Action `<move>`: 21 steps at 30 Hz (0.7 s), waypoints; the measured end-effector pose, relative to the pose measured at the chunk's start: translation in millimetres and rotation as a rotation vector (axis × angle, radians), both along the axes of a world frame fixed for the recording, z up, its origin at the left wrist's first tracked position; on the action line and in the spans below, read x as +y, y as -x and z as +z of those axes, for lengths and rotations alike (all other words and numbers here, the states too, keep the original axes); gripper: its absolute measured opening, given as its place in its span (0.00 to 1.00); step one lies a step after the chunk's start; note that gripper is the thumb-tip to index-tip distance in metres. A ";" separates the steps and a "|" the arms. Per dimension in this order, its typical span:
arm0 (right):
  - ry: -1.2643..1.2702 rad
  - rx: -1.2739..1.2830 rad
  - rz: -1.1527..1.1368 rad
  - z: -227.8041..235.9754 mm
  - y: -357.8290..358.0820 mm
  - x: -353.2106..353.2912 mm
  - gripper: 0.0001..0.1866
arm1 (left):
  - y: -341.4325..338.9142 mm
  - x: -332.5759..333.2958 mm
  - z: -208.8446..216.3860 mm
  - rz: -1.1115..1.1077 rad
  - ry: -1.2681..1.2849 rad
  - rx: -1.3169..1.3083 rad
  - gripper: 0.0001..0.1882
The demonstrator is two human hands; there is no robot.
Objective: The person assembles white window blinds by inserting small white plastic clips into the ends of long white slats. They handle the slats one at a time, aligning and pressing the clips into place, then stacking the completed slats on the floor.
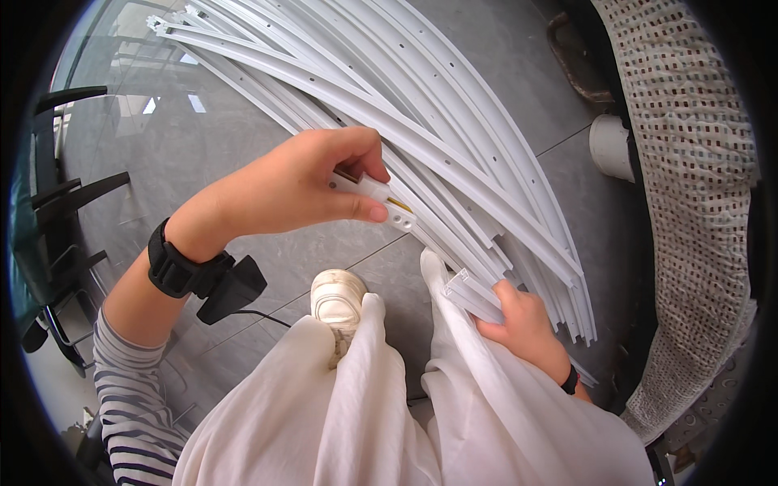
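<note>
Left fingers, a white fitting between their tips.

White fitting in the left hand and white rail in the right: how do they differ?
The fitting shows small round holes; the rail shows a grooved end. A yellow strip shows along the fitting; the rail's visible part looks plain white. The left hand pinches the fitting; the right hand grips the rail near the trousers. Both look mainly white.

bright, soft light; glare patches on the gray tile floor; fisheye distortion bows the white rails; corners black.
</note>
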State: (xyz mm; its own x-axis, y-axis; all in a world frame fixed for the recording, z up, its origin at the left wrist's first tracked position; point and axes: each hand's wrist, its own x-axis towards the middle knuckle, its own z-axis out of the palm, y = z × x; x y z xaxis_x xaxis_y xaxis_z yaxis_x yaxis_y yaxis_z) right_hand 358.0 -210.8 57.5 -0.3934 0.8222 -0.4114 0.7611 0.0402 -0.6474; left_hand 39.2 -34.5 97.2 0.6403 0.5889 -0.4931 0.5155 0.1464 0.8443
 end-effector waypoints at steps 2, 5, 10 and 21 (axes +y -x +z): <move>-0.013 -0.010 0.011 -1.5 2.5 1.8 0.20 | -11.0 -14.6 -8.2 -0.020 -0.019 -0.083 0.17; -0.051 -0.001 0.026 -2.4 7.0 5.5 0.20 | -26.0 -29.8 -14.3 -0.045 0.003 -0.114 0.17; -0.084 0.017 0.009 1.1 8.4 8.8 0.23 | -36.7 -39.7 -18.3 -0.052 0.054 -0.141 0.15; -0.135 -0.006 0.070 3.1 12.1 11.0 0.25 | -41.9 -49.7 -17.2 -0.023 -0.017 -0.193 0.14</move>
